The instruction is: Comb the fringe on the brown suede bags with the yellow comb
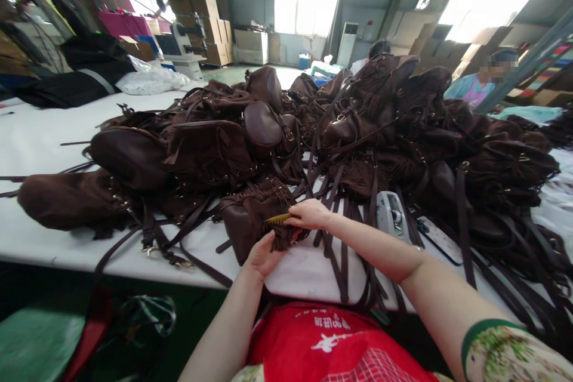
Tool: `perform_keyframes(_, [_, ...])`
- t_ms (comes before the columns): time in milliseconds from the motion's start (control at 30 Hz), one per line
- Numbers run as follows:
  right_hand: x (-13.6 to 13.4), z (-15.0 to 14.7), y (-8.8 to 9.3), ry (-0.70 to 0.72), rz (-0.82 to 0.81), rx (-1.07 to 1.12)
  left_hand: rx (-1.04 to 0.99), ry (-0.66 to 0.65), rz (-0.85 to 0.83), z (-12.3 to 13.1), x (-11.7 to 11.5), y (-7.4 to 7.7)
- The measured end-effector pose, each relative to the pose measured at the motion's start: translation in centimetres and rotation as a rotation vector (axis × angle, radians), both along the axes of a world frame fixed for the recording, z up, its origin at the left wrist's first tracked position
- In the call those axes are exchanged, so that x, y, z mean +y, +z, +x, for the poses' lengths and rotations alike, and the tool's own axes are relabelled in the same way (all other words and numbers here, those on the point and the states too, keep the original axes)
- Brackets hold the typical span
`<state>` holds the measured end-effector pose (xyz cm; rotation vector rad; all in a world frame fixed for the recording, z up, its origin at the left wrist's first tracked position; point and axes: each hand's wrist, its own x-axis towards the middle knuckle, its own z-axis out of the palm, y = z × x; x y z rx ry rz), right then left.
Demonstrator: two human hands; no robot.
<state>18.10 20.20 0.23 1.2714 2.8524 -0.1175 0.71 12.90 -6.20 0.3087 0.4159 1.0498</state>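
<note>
A dark brown fringed bag (244,224) lies on the white table before me. My left hand (263,258) grips the bag's near side, its thumb on top and its other fingers partly hidden behind the material. Between the fingers of my right hand (308,215) is a yellow comb (278,219), its teeth pointing down against the bag's dark fringe. Bits of red show at the bag's near right edge, too small to make out.
Heaps of similar brown bags (210,146) cover the table (36,250), with long straps trailing toward me. To the right are a grey-white device (391,215), scissors (422,227) and a flat white-topped item (441,242). A person (474,83) is at the far right.
</note>
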Motion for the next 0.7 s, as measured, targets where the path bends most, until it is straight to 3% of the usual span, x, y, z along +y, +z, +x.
perform_keyframes(300, [-0.9,1.1,-0.5,-0.036,-0.053,-0.001,-0.255,-0.104,-0.047,-0.3,0.6,-0.2])
perform_keyframes(467, [-2.7,1.5,-0.7,0.028,-0.086,-0.046,-0.119,-0.048,-0.140,-0.3,0.5,-0.1])
perform_keyframes(600, [-4.4,1.4,-1.2,0.034,-0.090,-0.080,0.049,-0.119,-0.207,0.4,0.8,0.0])
perform_keyframes(700, [-5.9,1.1,-1.5,0.045,-0.123,-0.058,0.063,-0.110,-0.201,1.2,1.2,-0.4])
